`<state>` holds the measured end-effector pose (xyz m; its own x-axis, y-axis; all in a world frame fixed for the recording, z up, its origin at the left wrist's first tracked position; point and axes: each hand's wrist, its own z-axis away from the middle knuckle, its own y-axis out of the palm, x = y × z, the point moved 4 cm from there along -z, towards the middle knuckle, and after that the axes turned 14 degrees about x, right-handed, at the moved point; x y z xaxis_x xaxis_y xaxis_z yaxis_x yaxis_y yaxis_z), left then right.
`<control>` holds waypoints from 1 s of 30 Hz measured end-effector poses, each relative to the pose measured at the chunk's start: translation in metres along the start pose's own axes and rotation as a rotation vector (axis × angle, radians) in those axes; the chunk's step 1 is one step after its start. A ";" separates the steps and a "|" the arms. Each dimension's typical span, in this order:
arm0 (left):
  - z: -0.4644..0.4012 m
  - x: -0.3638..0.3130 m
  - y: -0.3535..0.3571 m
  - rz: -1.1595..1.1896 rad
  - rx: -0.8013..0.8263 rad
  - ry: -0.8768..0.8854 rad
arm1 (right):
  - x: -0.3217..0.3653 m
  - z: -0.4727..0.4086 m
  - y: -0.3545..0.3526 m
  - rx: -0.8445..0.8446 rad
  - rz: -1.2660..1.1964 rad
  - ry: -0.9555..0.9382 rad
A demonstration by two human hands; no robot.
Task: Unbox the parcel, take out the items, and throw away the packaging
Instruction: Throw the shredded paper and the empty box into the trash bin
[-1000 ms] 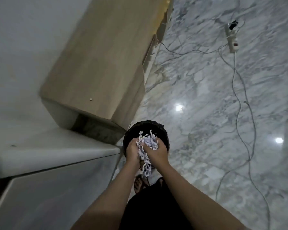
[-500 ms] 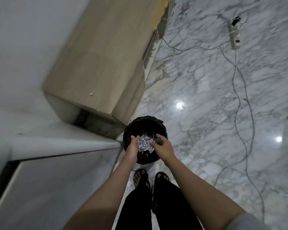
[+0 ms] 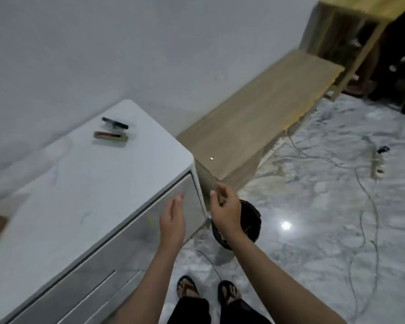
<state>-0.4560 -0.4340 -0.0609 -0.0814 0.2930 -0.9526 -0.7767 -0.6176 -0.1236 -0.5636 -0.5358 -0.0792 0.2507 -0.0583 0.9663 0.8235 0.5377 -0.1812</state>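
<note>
Both hands raised, nothing in them. Left hand [image 3: 172, 218] flat, fingers straight, in front of white cabinet [image 3: 84, 183]. Right hand [image 3: 225, 208] loosely curled, above black bin [image 3: 249, 224] on marble floor [image 3: 313, 230]. Bin contents too dark to tell. Two small items [image 3: 111, 132] lie on cabinet top.
</note>
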 end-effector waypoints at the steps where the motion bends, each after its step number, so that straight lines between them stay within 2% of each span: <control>1: 0.010 -0.011 -0.020 -0.023 -0.083 0.072 | 0.018 0.001 0.015 0.022 0.032 -0.083; 5: 0.046 -0.024 -0.103 -0.145 -0.396 0.244 | 0.071 0.013 0.091 0.180 0.163 -0.381; 8: 0.062 -0.011 -0.173 -0.272 -0.550 0.236 | 0.087 0.027 0.155 0.337 0.236 -0.517; 11: 0.068 0.019 -0.247 -0.369 -0.532 0.063 | 0.084 0.038 0.225 0.536 0.369 -0.505; 13: 0.075 0.033 -0.293 -0.492 -0.519 -0.034 | 0.080 0.040 0.266 0.632 0.568 -0.476; 17: 0.080 0.049 -0.360 -0.801 -0.422 -0.187 | 0.083 0.030 0.317 0.668 0.939 -0.472; 23: 0.071 0.066 -0.387 -1.017 -0.350 -0.232 | 0.092 0.000 0.351 0.656 1.164 -0.548; 30: 0.068 0.072 -0.388 -0.996 -0.395 -0.219 | 0.112 -0.055 0.403 0.726 1.206 -0.594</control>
<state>-0.2031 -0.1243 -0.0626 0.3330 0.8901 -0.3111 -0.3042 -0.2109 -0.9290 -0.1753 -0.3718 -0.0538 0.1882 0.9426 0.2760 -0.1800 0.3093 -0.9338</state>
